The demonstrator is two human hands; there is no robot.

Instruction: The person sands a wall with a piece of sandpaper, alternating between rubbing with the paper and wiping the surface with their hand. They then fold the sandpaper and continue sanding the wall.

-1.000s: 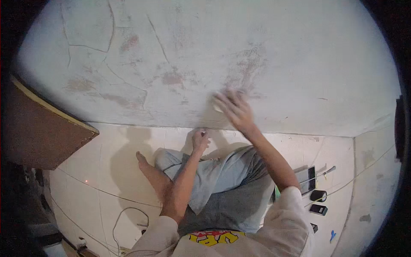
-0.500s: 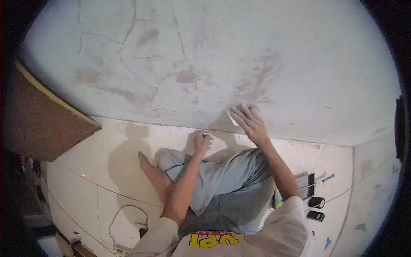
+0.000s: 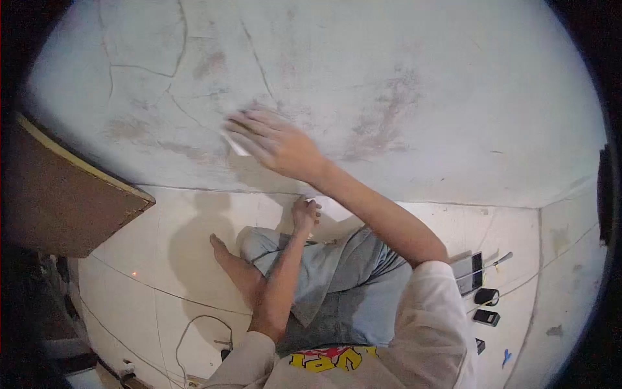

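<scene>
My right hand presses flat against the pale, stained wall, its fingers together over a folded white sheet. Only the lower edge of that sheet shows; the palm and fingers hide the rest. Reddish-brown worn patches and long cracks surround the hand. Lower down, near the foot of the wall, my left hand is closed with curled fingers. A bit of white shows at its fingertips, but I cannot tell what it holds.
A brown board with a yellowish edge leans in from the left. On the tiled floor, a cable loop lies left of my crossed legs. To my right are a flat grey device, a black round item and a small black box.
My right hand has swept left and up across the wall with the white sheet, from the right-hand worn patch. My left hand has stayed in nearly the same place.
</scene>
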